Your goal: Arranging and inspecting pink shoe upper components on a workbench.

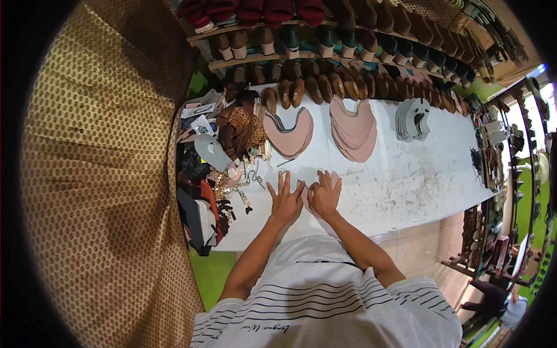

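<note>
My left hand [286, 202] lies on the white table with its fingers spread, near the table's front edge. Close beside it, my right hand [324, 196] presses down, its outer fingers stretched out and its thumb side bent inward. Between and partly under both hands is a pale pink cut piece [306, 201], mostly covered by them. Beyond the hands lie two stacks of curved pink shoe-upper pieces, a left stack [290, 142] with a dark grey strip on its inner curve and a thicker right stack [355, 136].
A stack of grey cut pieces [413, 120] sits farther right on the white table [400, 185]. Scraps, chains and leopard-print material [246, 124] crowd the left side. Brown shoe lasts [314, 90] line the back beneath shelves of shoes. A gold patterned curtain [110, 174] hangs at the left.
</note>
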Motion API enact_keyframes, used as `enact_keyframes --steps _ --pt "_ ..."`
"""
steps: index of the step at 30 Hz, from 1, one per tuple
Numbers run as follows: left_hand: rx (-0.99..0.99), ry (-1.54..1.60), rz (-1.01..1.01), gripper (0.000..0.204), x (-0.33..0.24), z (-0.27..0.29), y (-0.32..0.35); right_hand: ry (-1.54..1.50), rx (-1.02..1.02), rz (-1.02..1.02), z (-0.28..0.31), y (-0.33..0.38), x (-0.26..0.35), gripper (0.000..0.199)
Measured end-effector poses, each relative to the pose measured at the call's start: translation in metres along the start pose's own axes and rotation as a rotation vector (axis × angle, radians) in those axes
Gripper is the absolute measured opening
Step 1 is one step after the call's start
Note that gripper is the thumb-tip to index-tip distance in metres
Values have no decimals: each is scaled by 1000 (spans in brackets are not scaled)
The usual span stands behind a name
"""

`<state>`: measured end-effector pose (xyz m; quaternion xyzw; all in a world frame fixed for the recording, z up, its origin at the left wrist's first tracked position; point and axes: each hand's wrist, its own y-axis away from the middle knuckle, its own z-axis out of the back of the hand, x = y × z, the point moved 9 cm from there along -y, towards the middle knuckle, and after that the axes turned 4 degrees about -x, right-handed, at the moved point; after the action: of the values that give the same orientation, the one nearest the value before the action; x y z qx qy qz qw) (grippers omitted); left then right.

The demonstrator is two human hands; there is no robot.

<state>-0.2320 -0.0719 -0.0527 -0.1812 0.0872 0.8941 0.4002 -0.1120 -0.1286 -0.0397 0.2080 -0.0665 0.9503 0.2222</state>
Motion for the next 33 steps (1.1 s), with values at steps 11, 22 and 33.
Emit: enact_keyframes --steps 11,22,33 --pt "-39 183 -36 57 -13 11 -1 36 -5 7 -6 0 -2 25" --pt "-19 95 -45 51 -8 6 4 -81 -67 17 -1 11 -13 18" --pt "-7 120 -44 52 -9 6 3 -39 -118 51 3 10 -6 18"
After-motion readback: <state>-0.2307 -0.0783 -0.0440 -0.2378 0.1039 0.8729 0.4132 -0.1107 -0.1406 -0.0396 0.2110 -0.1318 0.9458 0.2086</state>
